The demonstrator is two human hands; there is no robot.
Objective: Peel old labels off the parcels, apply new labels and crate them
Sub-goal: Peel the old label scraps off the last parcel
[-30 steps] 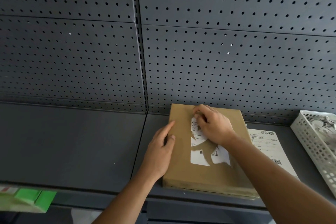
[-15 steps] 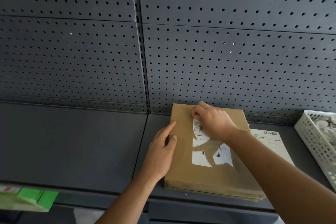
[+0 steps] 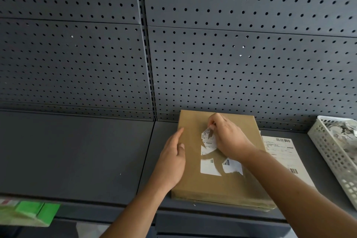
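Parcel (image 3: 193,185): flat, stiff cardboard box, lying on shelf (image 3: 77,151). Left hand (image 3: 172,160) rests flat on its left edge. Right hand (image 3: 228,137) pinches old label (image 3: 209,168) at its lifted top flap. Paper looks thin and tear-prone, so grip low at the peel line.

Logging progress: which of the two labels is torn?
The label on the parcel, pinched by the right hand; the sheet on the shelf is whole.
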